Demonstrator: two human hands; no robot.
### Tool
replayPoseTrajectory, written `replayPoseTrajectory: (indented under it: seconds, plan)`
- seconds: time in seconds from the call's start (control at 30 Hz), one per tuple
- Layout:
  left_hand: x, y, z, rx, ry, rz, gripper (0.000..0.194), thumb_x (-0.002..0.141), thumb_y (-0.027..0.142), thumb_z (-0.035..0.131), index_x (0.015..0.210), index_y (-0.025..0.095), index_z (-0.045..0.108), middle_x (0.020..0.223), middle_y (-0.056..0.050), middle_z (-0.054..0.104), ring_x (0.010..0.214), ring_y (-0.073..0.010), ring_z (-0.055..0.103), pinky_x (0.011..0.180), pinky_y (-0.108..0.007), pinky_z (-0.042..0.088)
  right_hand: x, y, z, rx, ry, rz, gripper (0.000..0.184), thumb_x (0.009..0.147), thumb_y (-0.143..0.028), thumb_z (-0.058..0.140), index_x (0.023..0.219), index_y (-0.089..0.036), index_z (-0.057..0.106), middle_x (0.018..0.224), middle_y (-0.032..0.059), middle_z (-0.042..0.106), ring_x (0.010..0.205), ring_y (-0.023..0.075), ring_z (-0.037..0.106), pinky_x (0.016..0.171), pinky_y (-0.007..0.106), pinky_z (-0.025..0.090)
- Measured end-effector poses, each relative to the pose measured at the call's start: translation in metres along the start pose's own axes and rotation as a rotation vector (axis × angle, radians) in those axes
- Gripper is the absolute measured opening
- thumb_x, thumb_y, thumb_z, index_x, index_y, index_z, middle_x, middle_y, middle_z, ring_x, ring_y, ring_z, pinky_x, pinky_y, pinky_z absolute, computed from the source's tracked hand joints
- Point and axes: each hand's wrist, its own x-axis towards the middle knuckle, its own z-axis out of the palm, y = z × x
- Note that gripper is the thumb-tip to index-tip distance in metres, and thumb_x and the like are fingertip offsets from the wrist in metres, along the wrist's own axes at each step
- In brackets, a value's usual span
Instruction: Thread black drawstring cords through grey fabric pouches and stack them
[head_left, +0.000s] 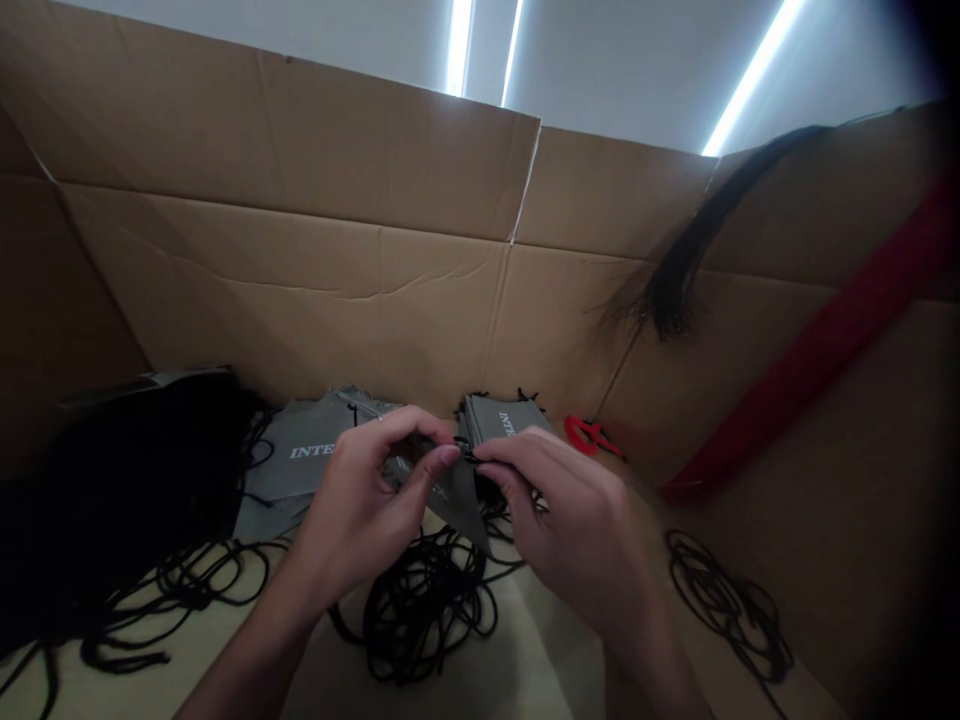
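Observation:
My left hand (pixel 379 495) is closed in a pinch at the corner of a grey fabric pouch (pixel 461 505), which hangs down between my hands, its pale lettering partly hidden by my fingers. A short bit of black cord (pixel 466 452) shows at that corner. From the other side, the thumb and forefinger of my right hand (pixel 566 510) pinch this cord; its far end is hidden in my grip. Below the pouch, a tangled heap of black cord (pixel 427 600) lies on the table.
Lettered grey pouches lie in a left pile (pixel 289 470) and a right stack (pixel 487 410). Red-handled scissors (pixel 589 437) rest near the cardboard wall (pixel 315 270). Farther right are a cord coil (pixel 720 590), a red strip (pixel 810 350) and a hanging black strand bundle (pixel 682 260). Dark material (pixel 135 490) fills the left.

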Motion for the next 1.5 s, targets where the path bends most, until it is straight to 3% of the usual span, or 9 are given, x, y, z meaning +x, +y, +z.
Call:
replayPoseTrajectory:
  seconds: [0.2, 0.43, 0.67, 0.9, 1.13, 1.33, 1.5]
  plan:
    - [0.002, 0.001, -0.005, -0.058, -0.047, -0.073, 0.016, 0.098, 0.029, 0.068, 0.086, 0.017, 0.07, 0.078, -0.001, 0.067, 0.071, -0.0135, 0.061, 0.065, -0.024, 0.049, -0.003, 0.007, 0.001, -0.004, -0.061, -0.078, 0.016, 0.103, -0.006, 0.06, 0.104, -0.018, 0.069, 0.094, 0.0023, 0.072, 0.089, 0.0158, 0.066, 0.083, 0.03, 0.054]
    - [0.007, -0.006, -0.02, -0.228, -0.194, -0.217, 0.027, 0.094, 0.038, 0.071, 0.08, 0.016, 0.067, 0.07, 0.0, 0.058, 0.062, -0.0119, 0.051, 0.054, -0.022, 0.042, -0.003, 0.019, 0.016, -0.041, -0.041, -0.353, 0.021, 0.1, -0.002, 0.059, 0.115, -0.013, 0.068, 0.099, 0.0095, 0.076, 0.095, 0.0214, 0.065, 0.085, 0.037, 0.061]
    - [0.009, -0.016, -0.026, -0.314, -0.243, -0.373, 0.036, 0.086, 0.048, 0.08, 0.077, 0.016, 0.067, 0.06, 0.003, 0.051, 0.053, -0.0097, 0.042, 0.049, -0.021, 0.034, -0.002, 0.021, 0.032, -0.057, -0.024, -0.42, 0.021, 0.103, -0.006, 0.054, 0.116, -0.009, 0.072, 0.101, 0.0126, 0.078, 0.094, 0.0228, 0.066, 0.083, 0.038, 0.063]
    - [0.01, -0.017, -0.024, -0.231, -0.201, -0.322, 0.026, 0.089, 0.037, 0.076, 0.079, 0.016, 0.066, 0.067, 0.001, 0.06, 0.057, -0.0103, 0.049, 0.052, -0.021, 0.041, 0.0, 0.031, 0.039, -0.037, -0.064, -0.356, 0.022, 0.105, -0.008, 0.054, 0.111, -0.015, 0.073, 0.098, 0.0086, 0.079, 0.095, 0.0203, 0.068, 0.085, 0.034, 0.062]
    - [0.007, -0.018, -0.023, -0.137, -0.179, -0.233, 0.021, 0.092, 0.033, 0.069, 0.08, 0.016, 0.066, 0.069, -0.001, 0.062, 0.061, -0.0125, 0.055, 0.055, -0.023, 0.043, 0.001, 0.037, 0.029, 0.082, -0.16, -0.176, 0.014, 0.105, -0.017, 0.059, 0.108, -0.017, 0.073, 0.096, 0.0056, 0.076, 0.087, 0.0167, 0.068, 0.081, 0.031, 0.057]
    - [0.004, -0.017, -0.019, -0.069, -0.112, -0.237, 0.017, 0.09, 0.029, 0.069, 0.078, 0.016, 0.067, 0.068, -0.003, 0.065, 0.062, -0.0141, 0.058, 0.056, -0.023, 0.046, 0.0, 0.039, 0.027, 0.076, -0.175, -0.201, 0.016, 0.106, -0.016, 0.057, 0.109, -0.017, 0.072, 0.097, 0.0057, 0.075, 0.088, 0.0172, 0.066, 0.081, 0.032, 0.055]
    - [0.003, -0.017, -0.011, -0.026, -0.056, -0.244, 0.016, 0.089, 0.026, 0.067, 0.076, 0.016, 0.068, 0.067, -0.003, 0.065, 0.06, -0.0134, 0.056, 0.052, -0.022, 0.044, 0.0, 0.034, 0.038, 0.019, -0.158, -0.243, 0.019, 0.107, -0.013, 0.052, 0.105, -0.015, 0.071, 0.094, 0.0072, 0.075, 0.087, 0.0187, 0.063, 0.081, 0.033, 0.055]
